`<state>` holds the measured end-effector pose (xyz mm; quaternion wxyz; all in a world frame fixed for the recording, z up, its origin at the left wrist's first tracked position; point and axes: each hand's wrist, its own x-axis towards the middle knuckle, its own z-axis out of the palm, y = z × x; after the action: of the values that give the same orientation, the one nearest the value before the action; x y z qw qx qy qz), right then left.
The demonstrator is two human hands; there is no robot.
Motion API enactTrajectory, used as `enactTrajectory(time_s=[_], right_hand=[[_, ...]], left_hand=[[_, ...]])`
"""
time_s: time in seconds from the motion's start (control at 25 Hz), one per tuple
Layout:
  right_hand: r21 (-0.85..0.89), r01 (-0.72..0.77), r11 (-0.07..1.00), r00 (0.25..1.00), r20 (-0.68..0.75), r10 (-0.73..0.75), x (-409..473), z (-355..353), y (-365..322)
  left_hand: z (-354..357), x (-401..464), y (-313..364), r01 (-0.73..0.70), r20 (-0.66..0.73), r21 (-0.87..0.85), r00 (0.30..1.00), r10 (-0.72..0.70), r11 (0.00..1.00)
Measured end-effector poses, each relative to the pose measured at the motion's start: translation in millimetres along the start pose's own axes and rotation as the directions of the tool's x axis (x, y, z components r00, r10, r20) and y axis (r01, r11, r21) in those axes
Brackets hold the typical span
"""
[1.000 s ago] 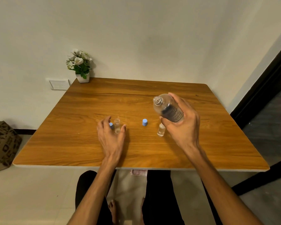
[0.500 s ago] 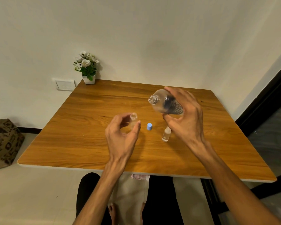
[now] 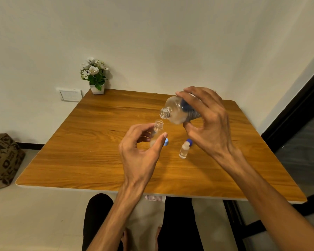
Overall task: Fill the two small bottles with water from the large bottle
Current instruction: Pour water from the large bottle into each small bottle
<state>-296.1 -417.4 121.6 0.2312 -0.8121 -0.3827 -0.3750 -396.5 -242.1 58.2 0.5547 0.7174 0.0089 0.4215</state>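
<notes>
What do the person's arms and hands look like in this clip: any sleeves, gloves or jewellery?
Both forearms are bare as far as the frame shows, with no sleeves in view. The left hand and right hand wear no gloves, and no rings, watch or bracelets show. Both are lean, with raised tendons and veins.

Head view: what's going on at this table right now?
A person's right hand grips the large bottle, tipped with its open mouth just above a small bottle that the left hand holds up. No stream of water shows. The other small bottle stands uncapped on the wooden table, with two blue caps nearby.
</notes>
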Motion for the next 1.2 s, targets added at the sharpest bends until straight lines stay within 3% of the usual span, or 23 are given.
enactTrajectory(time_s=[1.2], right_hand=[[-0.119, 0.146, 0.982, 0.989, -0.011, -0.149, 12.3, -4.1, -6.8]], left_hand=[[-6.6, 1.8, -2.3, -0.02, -0.011, -0.002, 1.0, 0.02, 1.0]])
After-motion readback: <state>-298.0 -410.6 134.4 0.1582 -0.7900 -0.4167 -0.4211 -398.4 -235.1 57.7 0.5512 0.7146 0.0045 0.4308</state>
